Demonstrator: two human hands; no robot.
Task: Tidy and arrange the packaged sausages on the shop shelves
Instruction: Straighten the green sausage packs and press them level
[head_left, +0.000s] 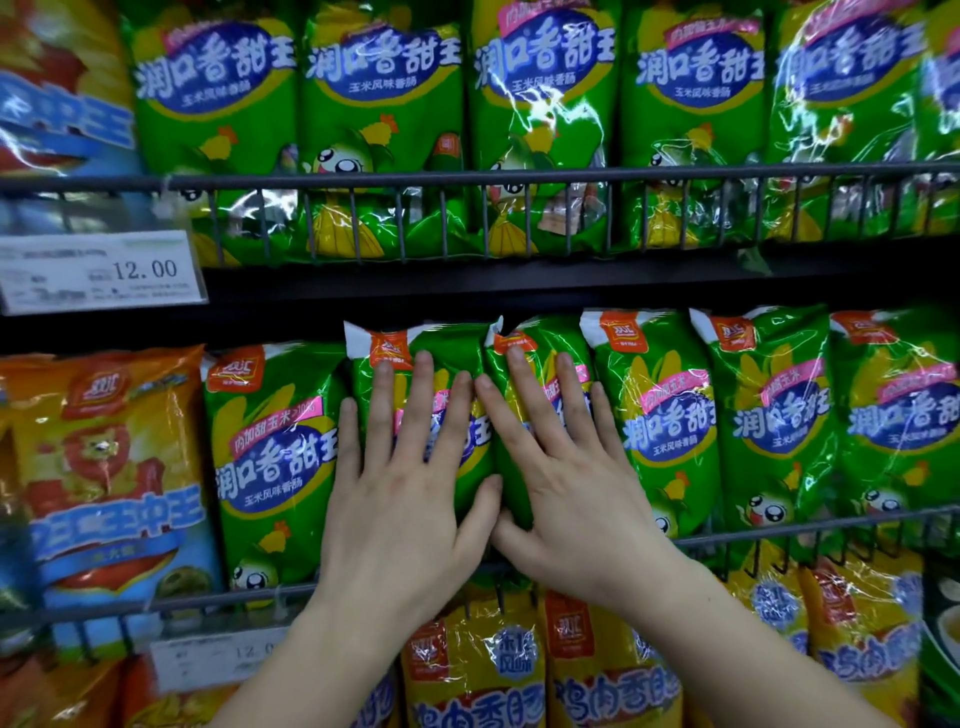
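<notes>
Middle shelf: a row of green sausage packs stands upright behind a wire rail. The left hand lies flat on the second green pack from the left, fingers straight and spread, gripping nothing. The right hand lies flat on the third green pack just beside it, fingers likewise straight, also gripping nothing. The two thumbs nearly meet at the seam between the packs.

Both hands cover most of the print on these two packs, and the wrists hide their lower ends. The white top seals sit close under the dark shelf edge.

Upper shelf: upper green packs of the same design, tops cut off by the frame.

Far left: orange packs, print blurred.

The price tag reads 12.00 — the rest cannot be read. The lower price tag is partly covered by the left forearm.

Bottom shelf: yellow packs, cut off at the frame's lower edge — glare obscures part of the lettering.
</notes>
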